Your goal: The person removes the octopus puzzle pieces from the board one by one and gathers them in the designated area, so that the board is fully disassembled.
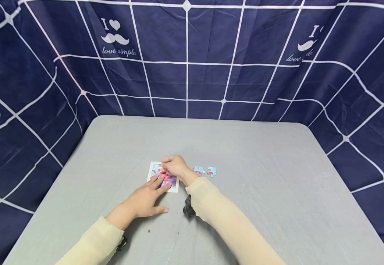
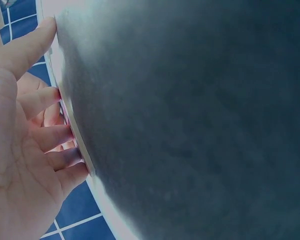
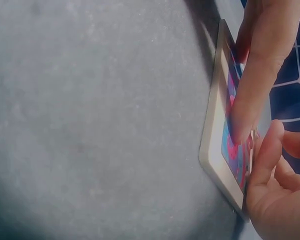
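A small puzzle board (image 1: 174, 190) with a white rim and a pink and blue picture lies on the grey table. My left hand (image 1: 145, 200) rests its spread, straight fingertips on the picture from the near left side, thumb down on the table. At the board's upper right, my right hand (image 1: 177, 166) pinches a puzzle piece (image 3: 250, 150) between thumb and fingers, close over the picture; the fingers hide most of it. In the left wrist view the left fingers (image 2: 55, 135) reach the board's edge.
Two loose puzzle pieces, one (image 1: 198, 170) partly behind the right wrist and another (image 1: 212, 171) farther right, lie on the grey table (image 1: 261, 176). Dark blue curtains (image 1: 205, 81) with white lines hang around its back and sides.
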Tool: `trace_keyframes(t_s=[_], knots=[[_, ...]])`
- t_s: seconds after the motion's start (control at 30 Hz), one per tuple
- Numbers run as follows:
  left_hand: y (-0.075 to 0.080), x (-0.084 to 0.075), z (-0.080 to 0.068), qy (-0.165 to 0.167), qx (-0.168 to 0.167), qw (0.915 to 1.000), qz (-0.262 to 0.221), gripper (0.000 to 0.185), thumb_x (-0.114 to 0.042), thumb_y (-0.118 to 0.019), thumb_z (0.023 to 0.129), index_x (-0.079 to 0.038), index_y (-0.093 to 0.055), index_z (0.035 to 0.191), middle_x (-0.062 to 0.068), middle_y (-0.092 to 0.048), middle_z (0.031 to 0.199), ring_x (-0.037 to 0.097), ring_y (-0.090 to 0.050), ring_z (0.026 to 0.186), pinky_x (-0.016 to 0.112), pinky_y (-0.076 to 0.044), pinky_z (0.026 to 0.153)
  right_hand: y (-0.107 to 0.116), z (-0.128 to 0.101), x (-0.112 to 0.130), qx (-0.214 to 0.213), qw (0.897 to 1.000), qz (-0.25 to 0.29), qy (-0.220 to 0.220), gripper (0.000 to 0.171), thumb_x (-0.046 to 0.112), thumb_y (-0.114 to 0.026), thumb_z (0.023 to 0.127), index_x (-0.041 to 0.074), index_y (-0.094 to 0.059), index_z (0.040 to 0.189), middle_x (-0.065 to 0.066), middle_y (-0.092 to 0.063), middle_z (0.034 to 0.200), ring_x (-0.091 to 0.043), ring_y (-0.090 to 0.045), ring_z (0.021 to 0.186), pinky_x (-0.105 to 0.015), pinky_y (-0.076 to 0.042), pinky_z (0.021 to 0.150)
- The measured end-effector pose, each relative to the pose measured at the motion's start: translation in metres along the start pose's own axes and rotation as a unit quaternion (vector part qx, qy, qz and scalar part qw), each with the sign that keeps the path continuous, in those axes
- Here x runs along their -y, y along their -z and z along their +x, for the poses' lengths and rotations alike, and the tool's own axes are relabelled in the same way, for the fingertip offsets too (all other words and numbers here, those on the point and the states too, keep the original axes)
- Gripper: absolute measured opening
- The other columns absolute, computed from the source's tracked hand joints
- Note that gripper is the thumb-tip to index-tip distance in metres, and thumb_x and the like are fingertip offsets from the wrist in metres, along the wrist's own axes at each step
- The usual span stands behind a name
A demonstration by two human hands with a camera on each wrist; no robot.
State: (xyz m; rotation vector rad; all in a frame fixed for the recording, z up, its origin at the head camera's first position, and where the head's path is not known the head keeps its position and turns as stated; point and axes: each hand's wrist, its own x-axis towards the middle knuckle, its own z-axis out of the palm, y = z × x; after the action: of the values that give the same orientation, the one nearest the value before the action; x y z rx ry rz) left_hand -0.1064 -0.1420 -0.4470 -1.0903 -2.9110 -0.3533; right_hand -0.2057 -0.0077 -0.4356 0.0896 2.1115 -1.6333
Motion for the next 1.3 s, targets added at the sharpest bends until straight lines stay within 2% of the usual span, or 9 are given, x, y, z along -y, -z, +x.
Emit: trace_keyframes(t_s=[0.33, 0.6, 0.8, 0.93, 1.3], knots=[[0.0, 0.0005, 0.0, -0.002, 0.0, 1.0, 0.001, 0.074, -0.054, -0.059, 0.07, -0.006, -0.046, 0.125, 0.023, -0.031, 0.131, 0.038, -0.025, 0.12, 0.042, -0.027, 0.093, 0.0004, 0.0015, -0.0008, 0.003, 1.0, -0.015, 0.0, 0.024, 0.005, -0.057, 0.081, 0.0, -0.06, 0.105, -0.009, -0.063, 0.075, -0.015, -0.06, 0.068, -0.024, -0.048, 0.059], [-0.001, 0.001, 0.0, -0.002, 0.005, 1.0, 0.002, 0.075, -0.055, -0.058, 0.071, -0.006, -0.044, 0.126, 0.022, -0.03, 0.132, 0.037, -0.023, 0.121, 0.041, -0.026, 0.095, -0.0027, 0.0012, -0.0011, 0.019, 0.999, -0.035, 0.001, 0.02, 0.004, -0.056, 0.081, 0.0, -0.062, 0.1, -0.008, -0.064, 0.072, -0.013, -0.06, 0.064, -0.022, -0.047, 0.055], [-0.0012, 0.0016, -0.0005, 0.004, 0.008, 1.0, 0.001, 0.075, -0.056, -0.058, 0.071, -0.008, -0.043, 0.127, 0.021, -0.029, 0.133, 0.036, -0.022, 0.122, 0.041, -0.025, 0.095, -0.0009, -0.0018, 0.0024, -0.01, 0.999, -0.043, 0.007, 0.021, 0.004, -0.056, 0.08, -0.001, -0.061, 0.1, -0.008, -0.064, 0.073, -0.015, -0.062, 0.068, -0.022, -0.048, 0.058], [-0.0008, 0.0016, -0.0002, 0.007, 0.008, 0.9999, 0.001, 0.075, -0.056, -0.058, 0.07, -0.009, -0.043, 0.127, 0.021, -0.029, 0.133, 0.037, -0.023, 0.121, 0.041, -0.025, 0.095, 0.0027, -0.0046, 0.0064, -0.024, 0.999, -0.042, 0.008, 0.019, 0.004, -0.056, 0.08, -0.002, -0.062, 0.097, -0.01, -0.064, 0.073, -0.016, -0.062, 0.069, -0.023, -0.048, 0.06], [-0.0004, 0.0008, 0.0001, 0.002, 0.005, 1.0, -0.004, 0.074, -0.054, -0.059, 0.07, -0.006, -0.045, 0.126, 0.022, -0.031, 0.132, 0.039, -0.024, 0.12, 0.043, -0.026, 0.094, 0.0027, -0.0012, 0.0054, -0.01, 1.0, -0.017, -0.016, 0.02, 0.005, -0.058, 0.079, 0.001, -0.063, 0.098, -0.009, -0.064, 0.074, -0.014, -0.06, 0.066, -0.023, -0.047, 0.062]])
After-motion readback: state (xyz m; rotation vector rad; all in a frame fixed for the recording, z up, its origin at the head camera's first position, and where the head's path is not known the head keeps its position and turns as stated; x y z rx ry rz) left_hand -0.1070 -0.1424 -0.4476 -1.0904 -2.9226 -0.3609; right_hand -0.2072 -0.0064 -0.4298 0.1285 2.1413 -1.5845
